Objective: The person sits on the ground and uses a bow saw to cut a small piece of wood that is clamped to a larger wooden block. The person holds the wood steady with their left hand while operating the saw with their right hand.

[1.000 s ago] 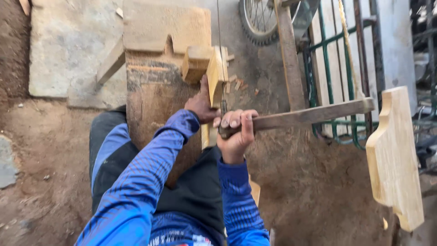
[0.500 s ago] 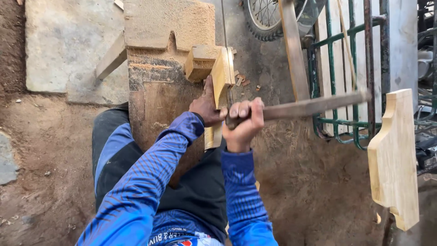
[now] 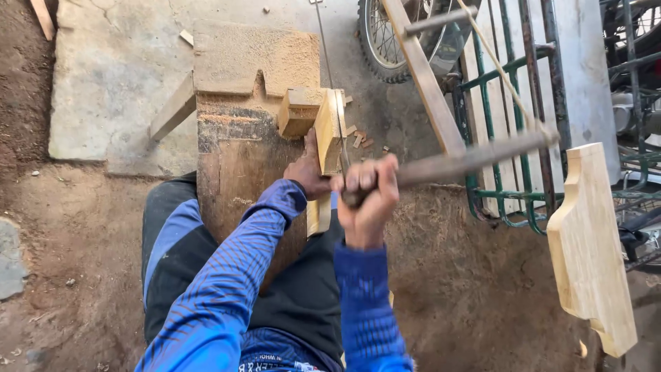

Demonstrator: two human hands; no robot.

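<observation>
Since a moment ago, my right hand [image 3: 365, 200] has lifted the frame saw [image 3: 454, 165]. Left hand [image 3: 310, 172] grips the wooden piece [image 3: 329, 134] on the block [image 3: 237, 172]; a slipping blade may cut those fingers.

I work in an outdoor carpentry yard: bare dirt ground [image 3: 69, 241] and a concrete slab [image 3: 117, 76], a sawdust-covered wooden block [image 3: 241, 138], wood chips [image 3: 358, 138], a shaped plank [image 3: 592, 241], a green metal gate [image 3: 509, 110] and a motorcycle wheel [image 3: 385, 34].
</observation>
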